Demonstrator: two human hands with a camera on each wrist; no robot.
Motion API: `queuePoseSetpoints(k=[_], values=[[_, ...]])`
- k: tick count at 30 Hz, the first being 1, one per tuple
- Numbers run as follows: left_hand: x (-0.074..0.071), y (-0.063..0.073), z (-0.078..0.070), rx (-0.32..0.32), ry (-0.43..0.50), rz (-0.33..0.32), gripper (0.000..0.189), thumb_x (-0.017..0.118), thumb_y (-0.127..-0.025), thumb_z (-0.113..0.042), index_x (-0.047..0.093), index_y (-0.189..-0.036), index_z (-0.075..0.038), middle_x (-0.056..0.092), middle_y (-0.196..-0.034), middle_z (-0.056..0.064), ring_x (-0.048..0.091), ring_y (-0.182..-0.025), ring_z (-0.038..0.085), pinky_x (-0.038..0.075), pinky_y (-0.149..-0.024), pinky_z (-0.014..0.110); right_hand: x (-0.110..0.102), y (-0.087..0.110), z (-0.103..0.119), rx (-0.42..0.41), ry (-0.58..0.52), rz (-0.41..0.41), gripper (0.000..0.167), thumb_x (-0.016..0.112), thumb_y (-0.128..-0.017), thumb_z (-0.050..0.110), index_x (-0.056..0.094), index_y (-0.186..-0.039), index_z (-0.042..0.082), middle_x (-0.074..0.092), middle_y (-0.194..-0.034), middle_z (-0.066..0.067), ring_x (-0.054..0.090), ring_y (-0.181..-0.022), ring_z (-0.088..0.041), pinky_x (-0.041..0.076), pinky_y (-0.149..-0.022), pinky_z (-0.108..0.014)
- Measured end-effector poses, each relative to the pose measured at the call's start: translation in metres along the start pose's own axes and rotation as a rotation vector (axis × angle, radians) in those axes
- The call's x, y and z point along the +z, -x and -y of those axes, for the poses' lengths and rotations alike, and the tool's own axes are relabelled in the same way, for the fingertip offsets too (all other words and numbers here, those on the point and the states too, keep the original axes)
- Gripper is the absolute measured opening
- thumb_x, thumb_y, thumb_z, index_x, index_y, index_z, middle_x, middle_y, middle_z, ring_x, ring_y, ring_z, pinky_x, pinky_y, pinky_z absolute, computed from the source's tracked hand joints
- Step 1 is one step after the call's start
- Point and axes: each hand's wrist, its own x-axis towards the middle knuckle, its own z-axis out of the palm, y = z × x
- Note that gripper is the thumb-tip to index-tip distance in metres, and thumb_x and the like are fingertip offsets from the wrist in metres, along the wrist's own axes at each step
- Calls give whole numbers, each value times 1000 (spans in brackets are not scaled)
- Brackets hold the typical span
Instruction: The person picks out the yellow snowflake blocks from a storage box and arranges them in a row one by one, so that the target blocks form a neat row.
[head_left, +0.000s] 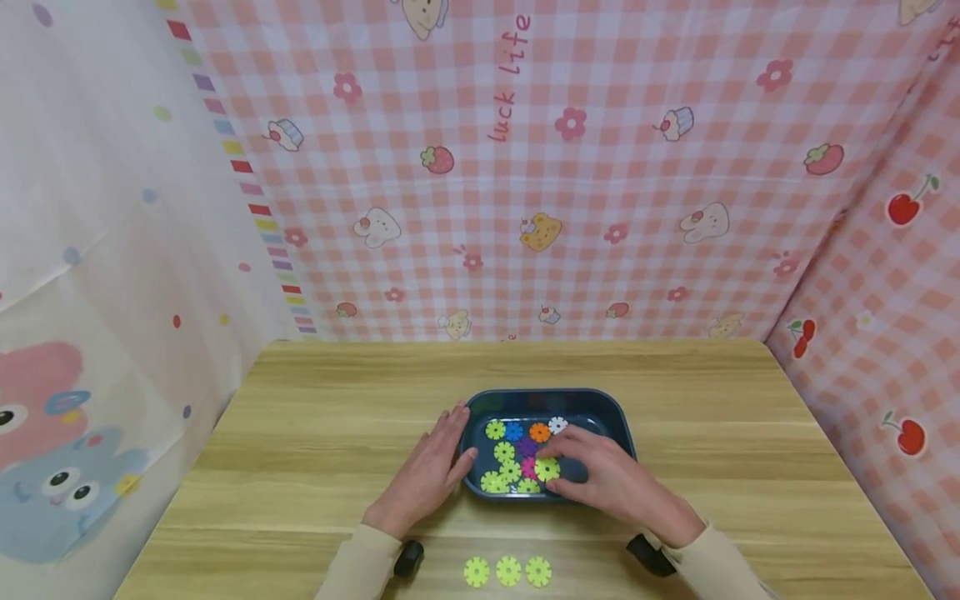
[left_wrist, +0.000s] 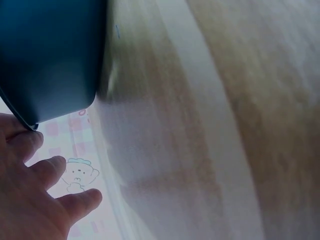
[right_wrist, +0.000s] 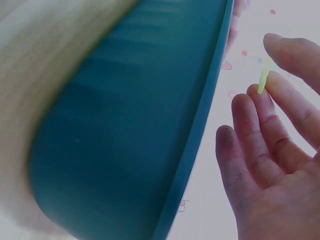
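Note:
A dark blue tray (head_left: 551,497) holds several notched plastic snowflake discs, mostly yellow-green, with blue, orange, white, purple and pink ones among them. My left hand (head_left: 431,467) rests at the tray's left rim, thumb on the rim's inner side and fingers extended along the outside. In the left wrist view its fingers (left_wrist: 47,172) are spread beside the tray wall (left_wrist: 55,60). Over the tray's right half, my right hand (head_left: 611,471) pinches a yellow-green snowflake disc (head_left: 547,469). The right wrist view shows this disc (right_wrist: 263,80) edge-on, between thumb and fingers, above the rim.
Three yellow-green discs (head_left: 508,571) lie in a row on the wooden table (head_left: 337,417), in front of the tray. A pink checked cloth (head_left: 495,192) hangs behind the table, with more printed cloth on both sides. Each wrist wears a dark device (head_left: 649,556).

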Motion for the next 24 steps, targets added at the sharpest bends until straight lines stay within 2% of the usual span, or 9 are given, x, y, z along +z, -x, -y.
queuePoseSetpoints(k=[8, 16, 24], values=[[-2, 0, -2, -1, -29, 12, 67, 42, -111, -43, 25, -165, -6, 19, -172, 9, 20, -156, 34, 26, -122, 61, 1, 12, 6, -37, -26, -4, 24, 80, -93, 23, 76, -116, 20, 64, -114, 10, 64, -101, -19, 59, -89, -35], [-4, 1, 0, 1, -27, 36, 72, 37, -110, -51, 22, -165, -8, 17, -172, 8, 18, -157, 32, 24, -122, 61, 3, 22, 12, -52, -38, -9, 25, 81, -92, 22, 76, -116, 20, 64, -115, 11, 63, -104, -11, 59, -90, -35], [-4, 2, 0, 4, -29, 33, 74, 47, -108, -48, 23, -165, -7, 17, -172, 7, 17, -157, 33, 24, -122, 63, 4, 32, 18, -44, -65, 16, 24, 80, -93, 22, 76, -116, 23, 62, -115, 12, 62, -101, -9, 59, -88, -30]])
